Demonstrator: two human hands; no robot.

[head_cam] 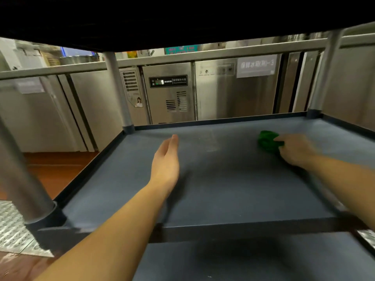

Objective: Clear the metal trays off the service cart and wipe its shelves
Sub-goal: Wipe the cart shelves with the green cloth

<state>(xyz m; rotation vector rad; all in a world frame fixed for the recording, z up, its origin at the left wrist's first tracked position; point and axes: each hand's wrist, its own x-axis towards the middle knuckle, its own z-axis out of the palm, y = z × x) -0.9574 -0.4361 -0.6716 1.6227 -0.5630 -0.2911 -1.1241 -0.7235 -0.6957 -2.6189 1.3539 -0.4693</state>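
Observation:
I look into the service cart at its grey-blue middle shelf (213, 179), which has a low raised rim. My right hand (294, 150) is at the shelf's far right and holds a crumpled green cloth (265, 139) against the surface. My left hand (167, 157) hovers over the shelf's middle left, fingers straight and together, holding nothing. No metal tray is in view on this shelf. A lower shelf (263, 260) of the same colour shows at the bottom.
Grey metal posts (116, 88) stand at the cart's corners, and the dark underside of the upper shelf (142, 21) hangs close overhead. Stainless steel fridge cabinets (172, 94) stand behind the cart. Red-brown floor (56, 165) and a metal tread plate (12, 230) lie to the left.

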